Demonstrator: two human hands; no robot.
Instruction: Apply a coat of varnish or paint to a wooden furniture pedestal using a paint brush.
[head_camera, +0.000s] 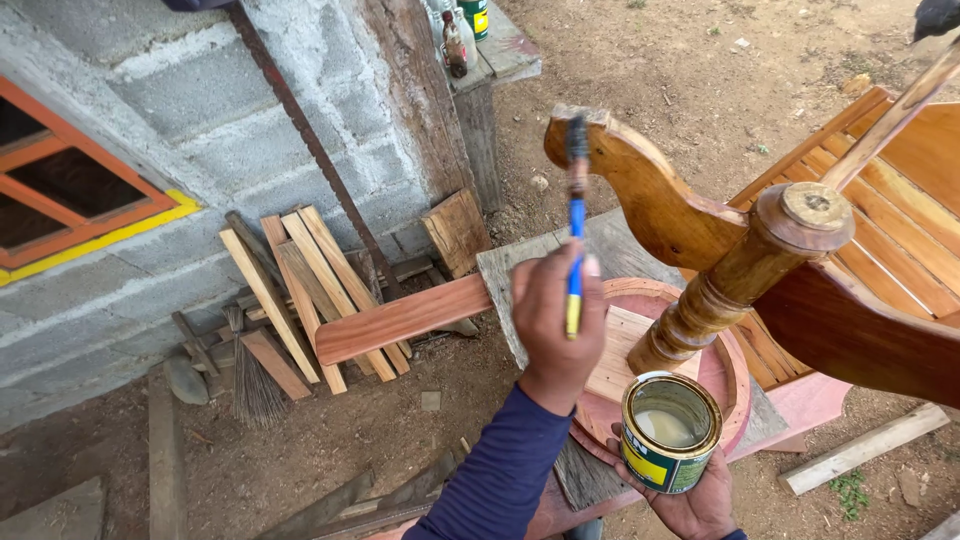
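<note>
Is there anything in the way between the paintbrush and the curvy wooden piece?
No, nothing visible. The left hand holds the blue-handled brush upright, its bristles already at the curved wooden arm. The right hand holds the open tin lower down, out of the way.

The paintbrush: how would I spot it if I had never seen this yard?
Find the varnished wooden furniture piece on the right, with its curved arm sticking out toward the block wall. The brush is held upright at that arm's tip by the left hand. Its bright blue-and-yellow handle sets it apart from all the brown wood around.
</note>
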